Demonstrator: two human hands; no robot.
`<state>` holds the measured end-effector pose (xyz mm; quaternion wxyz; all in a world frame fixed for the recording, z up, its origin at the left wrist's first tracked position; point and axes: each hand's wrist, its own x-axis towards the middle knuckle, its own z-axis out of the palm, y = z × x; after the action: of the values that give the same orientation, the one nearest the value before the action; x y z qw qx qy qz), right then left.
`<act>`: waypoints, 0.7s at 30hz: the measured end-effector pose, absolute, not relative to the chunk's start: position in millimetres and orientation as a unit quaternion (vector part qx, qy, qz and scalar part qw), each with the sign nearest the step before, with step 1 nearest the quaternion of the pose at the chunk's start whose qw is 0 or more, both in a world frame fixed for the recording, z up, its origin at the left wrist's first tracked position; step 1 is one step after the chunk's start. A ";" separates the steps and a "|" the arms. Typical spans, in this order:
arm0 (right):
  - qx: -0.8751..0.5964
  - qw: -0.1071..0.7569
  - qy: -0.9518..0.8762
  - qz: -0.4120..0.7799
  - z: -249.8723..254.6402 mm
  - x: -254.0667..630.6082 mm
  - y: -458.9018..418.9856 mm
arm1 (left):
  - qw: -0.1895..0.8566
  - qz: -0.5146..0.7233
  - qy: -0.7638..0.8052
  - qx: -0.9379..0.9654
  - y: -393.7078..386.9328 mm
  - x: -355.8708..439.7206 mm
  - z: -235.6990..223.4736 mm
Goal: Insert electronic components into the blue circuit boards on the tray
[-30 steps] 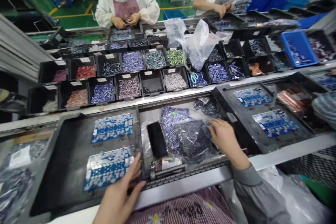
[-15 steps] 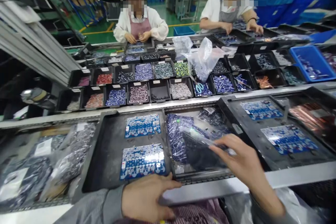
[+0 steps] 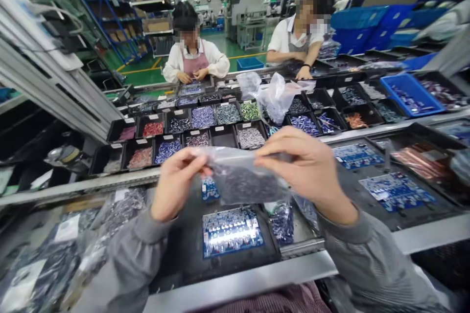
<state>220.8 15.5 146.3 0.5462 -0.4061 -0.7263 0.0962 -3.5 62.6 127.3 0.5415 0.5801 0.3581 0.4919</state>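
A clear plastic bag (image 3: 249, 185) filled with small dark parts hangs in front of me, above the black tray. My left hand (image 3: 175, 182) pinches its upper left corner between thumb and fingers. The top edge on the other side is gripped by my right hand (image 3: 303, 168). Below the bag, a blue circuit board (image 3: 232, 234) lies in the tray (image 3: 179, 259), and a second board (image 3: 210, 189) behind it is mostly hidden by the bag and my left hand. Bagged violet-blue components (image 3: 282, 224) lie to the right of the boards.
Rows of black bins hold coloured components (image 3: 203, 116) beyond the rail. A blue bin (image 3: 411, 95) stands right, near more boards (image 3: 396, 191) and copper-coloured parts (image 3: 422, 159). Filled bags (image 3: 117, 215) lie left. Two co-workers (image 3: 194, 61) (image 3: 297, 39) sit opposite.
My right hand has lifted the plastic bag from the area beside the boards. My left hand has risen from the tray's front edge and grasped it too. The view has tilted upward.
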 end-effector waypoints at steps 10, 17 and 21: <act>-0.636 0.501 -0.578 0.101 53.8 271.2 117.5 | 0.346 0.458 0.462 0.676 84.1 -62.6 76.2; -0.741 0.361 -0.557 0.101 4.5 323.1 193.4 | 0.111 0.155 0.395 0.899 90.4 -43.3 131.0; -0.758 0.321 -0.558 0.106 -2.7 326.4 202.0 | 0.136 0.053 0.344 0.927 88.6 9.0 144.3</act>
<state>326.4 202.0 -2.7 0.3206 -0.7584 -0.5576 0.1056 9.0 88.6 144.3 0.1364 0.9274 0.3441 0.0531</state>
